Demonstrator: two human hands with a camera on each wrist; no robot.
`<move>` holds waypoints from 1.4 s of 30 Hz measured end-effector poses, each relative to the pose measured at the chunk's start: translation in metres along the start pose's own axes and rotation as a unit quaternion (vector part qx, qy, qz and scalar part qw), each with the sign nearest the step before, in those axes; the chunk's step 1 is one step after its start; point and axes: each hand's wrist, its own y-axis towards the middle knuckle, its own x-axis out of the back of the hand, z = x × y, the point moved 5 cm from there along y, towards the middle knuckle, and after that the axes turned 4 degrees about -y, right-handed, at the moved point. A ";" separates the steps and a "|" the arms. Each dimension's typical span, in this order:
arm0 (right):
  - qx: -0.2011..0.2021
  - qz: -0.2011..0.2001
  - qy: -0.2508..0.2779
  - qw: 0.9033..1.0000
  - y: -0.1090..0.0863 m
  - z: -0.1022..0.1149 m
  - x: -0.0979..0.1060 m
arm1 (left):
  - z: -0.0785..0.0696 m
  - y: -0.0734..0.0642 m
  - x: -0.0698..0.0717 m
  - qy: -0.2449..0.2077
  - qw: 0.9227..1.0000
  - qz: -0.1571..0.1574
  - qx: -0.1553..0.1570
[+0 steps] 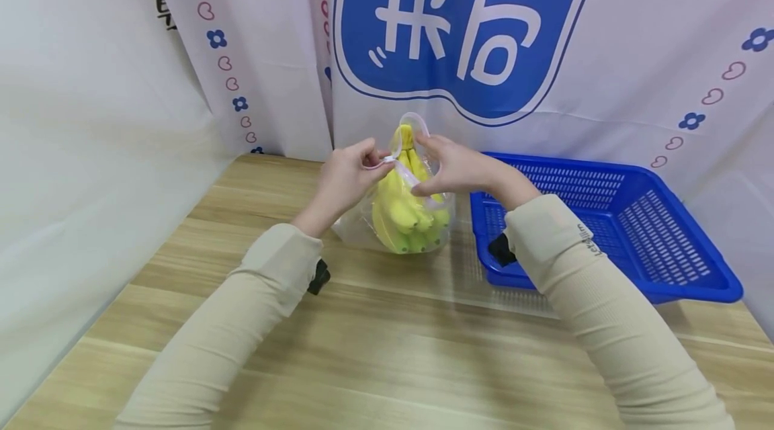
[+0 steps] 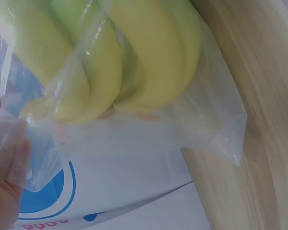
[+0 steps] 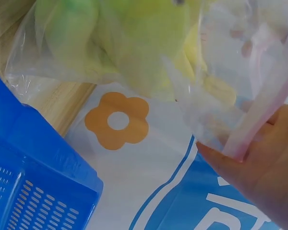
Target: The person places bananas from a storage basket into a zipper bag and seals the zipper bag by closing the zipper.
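A bunch of yellow bananas (image 1: 399, 205), greenish at the lower tips, stands in a clear plastic bag (image 1: 357, 227) on the wooden table. The stem end points up at the bag's open mouth, which has a pale pink strip (image 1: 406, 175) along its edge. My left hand (image 1: 346, 178) pinches the left end of that strip between thumb and fingertips. On the opposite side, my right hand (image 1: 462, 166) holds the mouth's edge, thumb low and fingers higher near the stem. In the right wrist view the strip (image 3: 259, 115) crosses in front of the right hand's fingers.
Right of the bag is a blue plastic basket (image 1: 574, 162) with slotted walls, under my right forearm. A white cloth with a blue printed panel (image 1: 453, 91) hangs behind the table (image 1: 375, 349). Another pale cloth (image 1: 91, 148) hangs along the left side.
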 end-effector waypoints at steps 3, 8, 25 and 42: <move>0.009 -0.015 -0.006 1.000 0.001 0.002 0.000 | 0.000 -0.001 -0.001 0.005 1.000 0.006 0.005; 0.016 -0.032 -0.012 0.999 0.003 0.005 -0.001 | 0.005 0.000 -0.002 -0.041 0.998 0.015 0.051; 0.087 -0.190 -0.133 0.969 0.012 0.045 0.003 | 0.007 0.004 0.001 -0.103 0.992 0.006 0.069; 0.087 -0.224 -0.178 0.954 0.011 0.048 0.001 | 0.006 0.003 0.001 -0.068 0.996 0.018 0.062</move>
